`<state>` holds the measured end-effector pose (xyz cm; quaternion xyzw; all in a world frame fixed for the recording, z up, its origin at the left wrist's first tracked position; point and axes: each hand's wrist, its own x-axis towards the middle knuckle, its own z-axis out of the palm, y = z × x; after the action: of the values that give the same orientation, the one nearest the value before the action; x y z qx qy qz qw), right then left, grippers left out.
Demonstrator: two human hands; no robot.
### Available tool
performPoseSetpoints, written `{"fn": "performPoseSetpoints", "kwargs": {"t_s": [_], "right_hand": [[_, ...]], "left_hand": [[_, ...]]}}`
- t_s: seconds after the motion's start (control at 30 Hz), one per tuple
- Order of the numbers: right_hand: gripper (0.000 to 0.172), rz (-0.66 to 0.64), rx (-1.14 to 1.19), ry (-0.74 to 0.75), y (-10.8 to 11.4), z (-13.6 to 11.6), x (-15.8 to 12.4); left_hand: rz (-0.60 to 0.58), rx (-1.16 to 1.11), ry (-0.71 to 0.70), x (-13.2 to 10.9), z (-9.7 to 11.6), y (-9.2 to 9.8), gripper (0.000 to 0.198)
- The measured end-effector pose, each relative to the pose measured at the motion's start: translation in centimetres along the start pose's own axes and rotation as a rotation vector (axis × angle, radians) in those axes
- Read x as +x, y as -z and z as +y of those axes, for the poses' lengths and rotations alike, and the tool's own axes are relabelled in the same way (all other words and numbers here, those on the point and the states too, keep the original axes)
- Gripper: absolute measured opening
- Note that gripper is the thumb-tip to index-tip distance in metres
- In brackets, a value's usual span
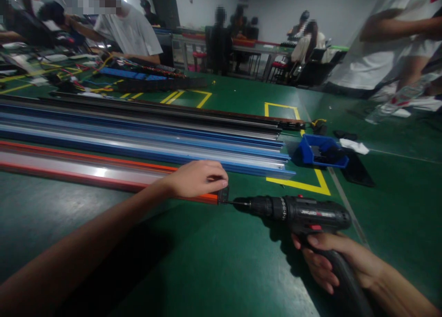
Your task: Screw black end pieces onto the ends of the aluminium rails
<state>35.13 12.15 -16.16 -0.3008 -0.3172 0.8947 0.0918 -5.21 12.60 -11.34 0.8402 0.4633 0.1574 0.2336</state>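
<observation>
My right hand [331, 257] is wrapped around the handle of a black cordless drill [304, 213] with red buttons. Its thin bit points left and meets a small black end cap [223, 195] at the right end of an orange rail [103, 172]. Over that same end rests my left hand [196, 179], fingers curled and pinching at the cap; the fingertips partly hide the contact. The rail lies flat, with a pale shiny channel between its orange edges.
Behind the orange rail lie several blue rails [172, 149] and black rails [179, 114]. A blue bin [322, 158] with dark parts stands right of their ends, beside a dark flat phone-like slab [359, 169]. Plastic bottle [397, 100] at right; people work around the green table [221, 261].
</observation>
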Motion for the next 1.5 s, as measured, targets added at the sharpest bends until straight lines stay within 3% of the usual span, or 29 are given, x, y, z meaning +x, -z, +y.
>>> {"fn": "performPoseSetpoints", "kwargs": {"t_s": [0.57,0.87,1.1,1.5], "right_hand": [[0.022,0.063,0.021,-0.031,-0.7,-0.6,-0.2],[0.025,0.114,-0.042,0.025,-1.4,-0.2,0.1],[0.027,0.019,-0.015,-0.017,-0.7,-0.6,-0.1],[0.024,0.034,0.012,-0.005,-1.0,-0.7,-0.3]], "left_hand": [[0.012,0.005,-0.001,0.1,0.2,0.1,0.028],[0.013,0.005,-0.004,0.1,0.2,0.0,0.029],[0.014,0.001,-0.003,0.0,0.4,0.0,0.029],[0.024,0.008,-0.010,0.1,0.3,0.0,0.030]]}}
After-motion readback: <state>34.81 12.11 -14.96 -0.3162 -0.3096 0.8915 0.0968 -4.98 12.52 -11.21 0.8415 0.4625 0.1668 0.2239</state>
